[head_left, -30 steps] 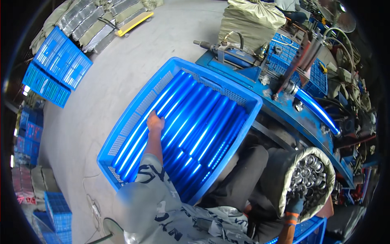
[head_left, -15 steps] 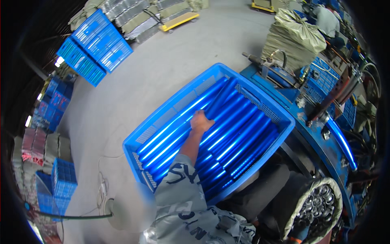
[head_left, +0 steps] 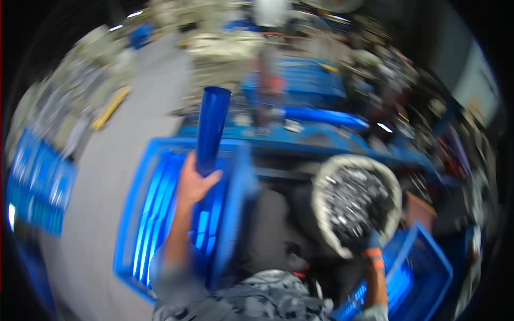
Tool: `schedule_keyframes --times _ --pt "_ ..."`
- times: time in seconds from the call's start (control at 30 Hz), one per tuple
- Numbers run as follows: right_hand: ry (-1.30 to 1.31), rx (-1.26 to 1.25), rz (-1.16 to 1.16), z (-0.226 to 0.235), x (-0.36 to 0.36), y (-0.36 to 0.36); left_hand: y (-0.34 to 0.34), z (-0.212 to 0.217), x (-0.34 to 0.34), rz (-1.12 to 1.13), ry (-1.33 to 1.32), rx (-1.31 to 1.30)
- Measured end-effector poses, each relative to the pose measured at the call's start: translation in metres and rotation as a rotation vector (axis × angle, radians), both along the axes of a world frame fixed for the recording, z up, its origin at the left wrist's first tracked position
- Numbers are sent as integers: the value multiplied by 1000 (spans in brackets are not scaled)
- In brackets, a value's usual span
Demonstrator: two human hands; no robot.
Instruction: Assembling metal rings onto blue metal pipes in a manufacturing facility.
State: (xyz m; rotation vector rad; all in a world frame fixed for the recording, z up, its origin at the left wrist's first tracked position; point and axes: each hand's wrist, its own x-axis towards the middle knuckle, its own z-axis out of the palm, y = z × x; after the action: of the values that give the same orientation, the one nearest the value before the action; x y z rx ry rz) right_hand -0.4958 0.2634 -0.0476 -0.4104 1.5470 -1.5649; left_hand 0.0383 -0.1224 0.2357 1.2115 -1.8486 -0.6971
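The left hand (head_left: 196, 182) grips a glossy blue tube (head_left: 212, 128) by its near end, above a blue plastic crate (head_left: 235, 195) of similar tubes, while the gloved right hand (head_left: 369, 242) dips into small metal fittings (head_left: 357, 200) in the round-mouthed sack (head_left: 321, 211) before it, its fingers too hidden to tell whether closed.

My left hand (head_left: 194, 184) grips one blue tube (head_left: 213, 128), raised by the far edge of the blue crate (head_left: 134, 214). My gloved right hand (head_left: 369, 242) reaches into the sack (head_left: 319, 206) of metal pieces (head_left: 356, 195) at its near-right rim.
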Motion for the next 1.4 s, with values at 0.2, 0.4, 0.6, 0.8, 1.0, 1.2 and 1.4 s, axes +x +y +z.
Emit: schedule_keyframes --times 0.2,0.4,0.6,0.8,1.0,1.2,1.4 --pt "-605 -521 -91 66 36 -5 116 16 -157 -544 -472 -244" --pt "-593 -659 -66 126 63 21 139 26 -199 -769 -595 -237" --pt "20 -323 87 147 61 26 147 44 -188 -763 -513 -292" --pt "-316 -708 34 148 67 10 135 48 -174 -801 -629 -318" --pt "-162 -655 51 174 83 9 136 45 -169 -835 -708 -293" --pt "-15 -415 -11 176 90 11 132 31 -169 -830 -622 -317" --pt "41 -315 33 177 87 8 127 21 -169 -849 -640 -280"
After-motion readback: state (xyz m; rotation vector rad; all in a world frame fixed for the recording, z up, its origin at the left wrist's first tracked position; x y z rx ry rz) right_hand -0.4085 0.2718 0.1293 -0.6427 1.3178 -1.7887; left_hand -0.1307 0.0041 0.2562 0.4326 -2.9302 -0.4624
